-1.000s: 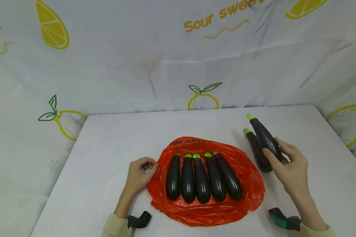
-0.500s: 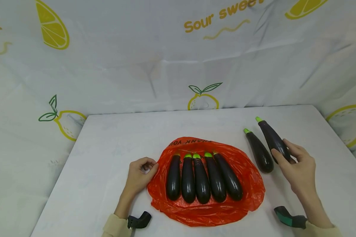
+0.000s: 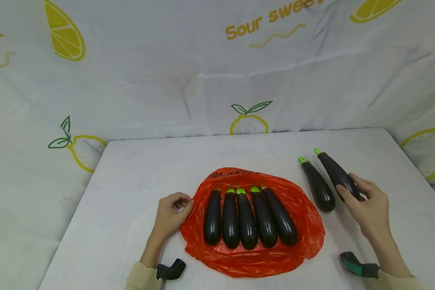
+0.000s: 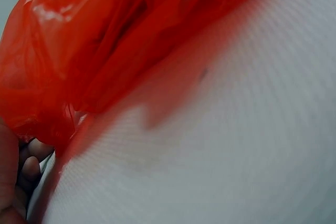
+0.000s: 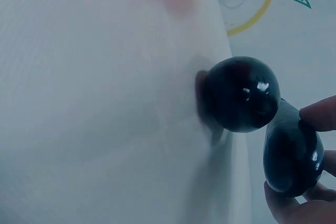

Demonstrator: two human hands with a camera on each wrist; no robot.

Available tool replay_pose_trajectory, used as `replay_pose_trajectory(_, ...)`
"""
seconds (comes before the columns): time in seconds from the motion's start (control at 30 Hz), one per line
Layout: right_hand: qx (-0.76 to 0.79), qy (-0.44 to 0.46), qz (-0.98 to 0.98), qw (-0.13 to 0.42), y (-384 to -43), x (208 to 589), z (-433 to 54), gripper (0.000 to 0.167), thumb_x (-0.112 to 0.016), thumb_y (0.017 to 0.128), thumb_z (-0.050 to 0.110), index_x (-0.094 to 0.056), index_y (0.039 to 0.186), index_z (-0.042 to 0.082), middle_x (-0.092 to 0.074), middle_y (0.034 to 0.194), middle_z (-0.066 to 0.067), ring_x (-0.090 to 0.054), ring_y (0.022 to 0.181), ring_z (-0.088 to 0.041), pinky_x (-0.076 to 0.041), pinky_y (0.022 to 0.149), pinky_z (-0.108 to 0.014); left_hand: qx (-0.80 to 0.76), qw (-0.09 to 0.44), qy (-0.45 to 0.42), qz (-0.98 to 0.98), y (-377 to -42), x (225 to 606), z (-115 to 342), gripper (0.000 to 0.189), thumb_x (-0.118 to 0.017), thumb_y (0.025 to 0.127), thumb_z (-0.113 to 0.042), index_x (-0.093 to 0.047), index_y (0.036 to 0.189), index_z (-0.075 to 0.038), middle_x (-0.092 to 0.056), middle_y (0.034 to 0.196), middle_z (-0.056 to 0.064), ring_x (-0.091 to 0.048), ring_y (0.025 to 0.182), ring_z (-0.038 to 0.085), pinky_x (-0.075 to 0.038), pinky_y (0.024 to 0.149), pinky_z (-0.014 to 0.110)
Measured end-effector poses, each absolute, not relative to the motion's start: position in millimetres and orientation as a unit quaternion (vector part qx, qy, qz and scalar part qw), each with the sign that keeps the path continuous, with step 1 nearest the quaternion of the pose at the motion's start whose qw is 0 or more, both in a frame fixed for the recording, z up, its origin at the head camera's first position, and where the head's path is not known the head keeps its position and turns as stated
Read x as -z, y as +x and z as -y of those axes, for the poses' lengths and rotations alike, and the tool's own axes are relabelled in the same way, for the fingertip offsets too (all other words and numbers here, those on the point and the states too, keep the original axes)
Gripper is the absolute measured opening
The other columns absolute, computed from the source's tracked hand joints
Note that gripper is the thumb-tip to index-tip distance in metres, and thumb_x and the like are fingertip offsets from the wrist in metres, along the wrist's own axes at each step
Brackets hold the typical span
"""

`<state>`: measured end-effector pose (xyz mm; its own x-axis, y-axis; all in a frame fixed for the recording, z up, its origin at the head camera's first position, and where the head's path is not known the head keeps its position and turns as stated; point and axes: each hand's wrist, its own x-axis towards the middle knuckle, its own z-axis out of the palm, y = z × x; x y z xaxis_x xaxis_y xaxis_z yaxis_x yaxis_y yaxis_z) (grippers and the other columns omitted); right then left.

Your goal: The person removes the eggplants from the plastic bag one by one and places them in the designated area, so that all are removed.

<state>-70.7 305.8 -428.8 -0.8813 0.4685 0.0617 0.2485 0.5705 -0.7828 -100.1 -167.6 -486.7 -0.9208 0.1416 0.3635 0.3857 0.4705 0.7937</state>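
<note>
My right hand [image 3: 370, 207] grips a dark purple eggplant [image 3: 336, 172] by its thick end, the green stem pointing away. Just left of it, a second eggplant [image 3: 317, 186] lies on the table. In the right wrist view, thumb and fingers curl round the held eggplant [image 5: 293, 153], beside the round end of the other eggplant [image 5: 242, 94]. My left hand [image 3: 171, 213] pinches the left edge of a red plastic bag [image 3: 246, 262]. Up close in the left wrist view, the bag [image 4: 63, 77] bunches at the fingers. Several eggplants [image 3: 247, 225] lie side by side on the bag, stems away from me.
A white table [image 3: 130, 173] runs back to a white curtain [image 3: 148, 80] printed with lemons. A black wrist device [image 3: 171, 269] sits by the left cuff, a black and green one [image 3: 359, 266] by the right.
My right hand has moved to the right and slightly nearer with its eggplant, parting it from the one lying on the table. The left hand keeps its place at the bag's edge.
</note>
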Motion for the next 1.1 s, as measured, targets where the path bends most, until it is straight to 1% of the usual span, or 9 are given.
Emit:
replay_pose_trajectory(0.17, -0.41, -0.207, 0.881, 0.115, -70.2, 432.6, -308.3, 0.058, -0.066, 0.097, 0.028, -0.052, 0.148, 0.006, -0.051, 0.145, -0.026, -0.038, 0.104, 0.011, -0.035, 0.071, 0.004, 0.494, 0.123, -0.155, 0.847, -99.9, 486.7, 167.2, 0.012, -0.078, 0.085, -0.006, -0.075, 0.087, -0.016, -0.069, 0.073, -0.002, -0.053, 0.068, 0.006, -0.048, 0.063, 0.022)
replay_pose_trajectory(0.5, -0.402, -0.193, 0.889, 0.102, -67.6, 435.8, -308.5, 0.056, -0.064, 0.098, 0.025, -0.052, 0.147, 0.001, -0.052, 0.145, -0.031, -0.032, 0.1, 0.014, -0.032, 0.069, 0.005, 0.487, 0.126, -0.161, 0.849, -101.0, 488.4, 168.1, 0.007, -0.078, 0.086, -0.008, -0.075, 0.087, -0.014, -0.069, 0.073, -0.003, -0.053, 0.067, 0.007, -0.048, 0.063, 0.022)
replay_pose_trajectory(0.63, -0.398, -0.193, 0.892, 0.092, -67.9, 437.8, -308.8, 0.056, -0.063, 0.098, 0.026, -0.051, 0.147, 0.001, -0.051, 0.145, -0.034, -0.033, 0.099, 0.011, -0.034, 0.065, 0.003, 0.485, 0.129, -0.164, 0.849, -101.2, 488.1, 168.5, 0.006, -0.077, 0.086, -0.008, -0.074, 0.085, -0.013, -0.068, 0.073, -0.004, -0.052, 0.067, 0.005, -0.047, 0.063, 0.021)
replay_pose_trajectory(0.7, -0.398, -0.196, 0.892, 0.087, -68.4, 438.8, -308.8, 0.056, -0.063, 0.098, 0.027, -0.051, 0.147, 0.001, -0.051, 0.145, -0.034, -0.038, 0.1, 0.005, -0.035, 0.064, 0.002, 0.486, 0.128, -0.164, 0.849, -101.2, 487.9, 168.6, 0.007, -0.078, 0.086, -0.007, -0.074, 0.085, -0.013, -0.068, 0.073, -0.004, -0.052, 0.067, 0.005, -0.047, 0.063, 0.02)
replay_pose_trajectory(0.73, -0.397, -0.198, 0.893, 0.084, -68.6, 439.2, -308.8, 0.057, -0.063, 0.098, 0.027, -0.051, 0.148, 0.002, -0.051, 0.145, -0.034, -0.042, 0.101, -0.001, -0.035, 0.063, 0.002, 0.486, 0.128, -0.164, 0.849, -101.1, 487.9, 168.6, 0.008, -0.077, 0.086, -0.007, -0.074, 0.085, -0.014, -0.068, 0.073, -0.004, -0.052, 0.068, 0.004, -0.047, 0.063, 0.02)
replay_pose_trajectory(0.83, -0.396, -0.198, 0.893, 0.075, -69.1, 440.2, -308.7, 0.058, -0.061, 0.099, 0.028, -0.049, 0.149, 0.001, -0.05, 0.145, -0.036, -0.051, 0.113, -0.026, -0.033, 0.063, 0.001, 0.486, 0.129, -0.167, 0.848, -101.2, 487.6, 168.4, 0.009, -0.077, 0.086, -0.006, -0.074, 0.086, -0.015, -0.069, 0.073, -0.002, -0.052, 0.068, 0.005, -0.047, 0.063, 0.02)
replay_pose_trajectory(0.9, -0.397, -0.198, 0.894, 0.068, -69.4, 440.4, -308.3, 0.059, -0.06, 0.099, 0.029, -0.048, 0.149, 0.001, -0.048, 0.146, -0.036, -0.049, 0.122, -0.043, -0.031, 0.064, 0.001, 0.486, 0.129, -0.168, 0.848, -101.2, 487.4, 168.1, 0.009, -0.077, 0.087, -0.006, -0.074, 0.086, -0.015, -0.069, 0.073, -0.002, -0.052, 0.068, 0.005, -0.047, 0.063, 0.021)
replay_pose_trajectory(0.93, -0.397, -0.197, 0.894, 0.065, -69.5, 440.4, -307.9, 0.059, -0.06, 0.099, 0.029, -0.047, 0.15, 0.001, -0.047, 0.147, -0.037, -0.047, 0.125, -0.047, -0.03, 0.064, 0.0, 0.486, 0.128, -0.168, 0.848, -101.3, 487.4, 168.1, 0.009, -0.076, 0.087, -0.006, -0.074, 0.086, -0.015, -0.069, 0.073, -0.002, -0.052, 0.068, 0.006, -0.047, 0.063, 0.021)
replay_pose_trajectory(1.1, -0.399, -0.198, 0.894, 0.058, -69.9, 439.7, -305.8, 0.06, -0.059, 0.1, 0.03, -0.046, 0.15, 0.0, -0.046, 0.148, -0.038, -0.045, 0.129, -0.053, -0.029, 0.064, 0.0, 0.488, 0.128, -0.164, 0.848, -101.3, 487.3, 167.9, 0.011, -0.078, 0.085, -0.006, -0.074, 0.086, -0.016, -0.069, 0.073, -0.003, -0.053, 0.067, 0.008, -0.048, 0.063, 0.022)
